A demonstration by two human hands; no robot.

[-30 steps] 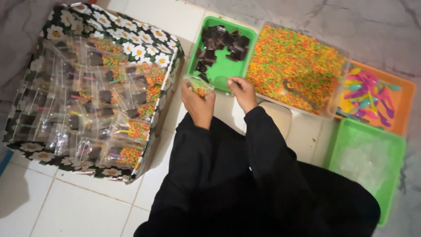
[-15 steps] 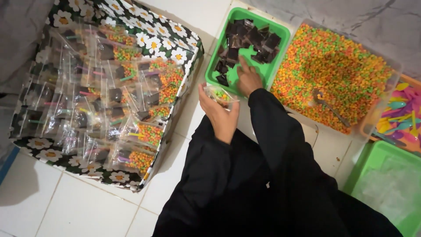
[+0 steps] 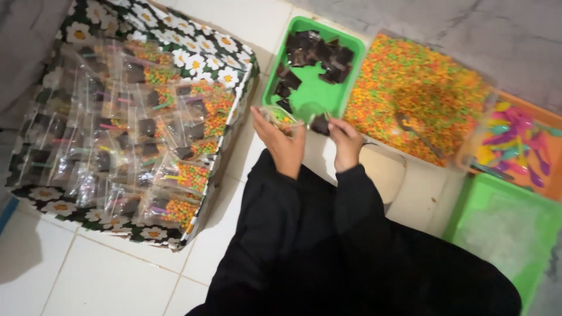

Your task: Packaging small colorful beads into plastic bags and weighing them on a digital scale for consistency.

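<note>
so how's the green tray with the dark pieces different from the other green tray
The upper green tray holds dark brown flat pieces; the lower green tray at right holds something clear and pale, hard to identify. The upper one lies just beyond the hands, fully in view; the lower one is partly cut off by the picture's edge. Both are green, rectangular and on the floor.

One cam only, head-worn, looking steeply down at the tiled floor (image 3: 105,275) from above the person's own lap; no 2nd view, so nothing shared. View is tilted, floor lines run diagonally. Near edge: black sleeves fill bottom centre. Mid-frame, fairly close: left hand (image 3: 284,143) and right hand (image 3: 345,140). Far side: green tray (image 3: 275,76) and, right of it, bin of coloured bits (image 3: 421,88). Left: daisy-print box (image 3: 199,55), cut off at the top edge. Right edge clips orange tray (image 3: 553,175) and green tub (image 3: 468,210). Sharp enough mid-frame, softer toward corners.
</note>
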